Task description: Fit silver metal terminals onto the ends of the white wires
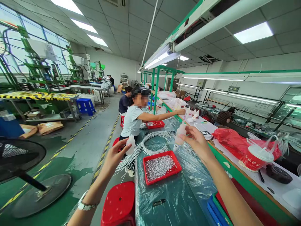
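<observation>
My left hand is closed around a small white plastic bottle, held upright over the left edge of the table. Raised on the other side, my right hand grips a translucent squeeze bottle with a narrow tip pointing up. Below and between the hands, a red tray on the table holds many tiny silvery parts. Behind it lie coiled white cables. A small white cap-like piece shows just under the right-hand bottle.
A black pen lies on the plastic-covered table. Left of it stands a red stool. A co-worker reaches across the table ahead. The right-hand shelf carries a red cup and red bags. A fan stands far left.
</observation>
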A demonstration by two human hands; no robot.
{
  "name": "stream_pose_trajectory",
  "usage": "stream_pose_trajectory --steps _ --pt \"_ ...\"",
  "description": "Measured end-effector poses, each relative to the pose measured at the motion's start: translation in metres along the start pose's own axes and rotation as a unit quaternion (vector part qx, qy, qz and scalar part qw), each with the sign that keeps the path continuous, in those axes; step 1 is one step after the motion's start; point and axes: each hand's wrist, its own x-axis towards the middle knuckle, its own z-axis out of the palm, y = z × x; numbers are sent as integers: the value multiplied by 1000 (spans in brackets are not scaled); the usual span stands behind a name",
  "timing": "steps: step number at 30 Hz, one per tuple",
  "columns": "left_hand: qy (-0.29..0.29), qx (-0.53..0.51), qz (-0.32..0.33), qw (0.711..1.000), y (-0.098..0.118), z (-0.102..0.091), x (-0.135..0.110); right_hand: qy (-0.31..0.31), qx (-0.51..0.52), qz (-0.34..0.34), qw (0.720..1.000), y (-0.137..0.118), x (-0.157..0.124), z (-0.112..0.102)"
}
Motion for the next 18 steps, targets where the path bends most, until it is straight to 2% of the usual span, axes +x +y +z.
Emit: stream_pose_trajectory --steps 5,9,14,18 --pt "-69 -58 -22 996 -5 5 -14 13 -3 -6 1000 4 4 6" --pt "-142 -93 -52 984 -26 25 -31 31 -17 -4 999 15 14 15" --pt "-193 -119 -101 969 -80 52 -49 34 -40 -2 999 29 36 30" --pt "-212 -134 -143 958 -134 54 -50 23 -58 3 998 47 52 41"
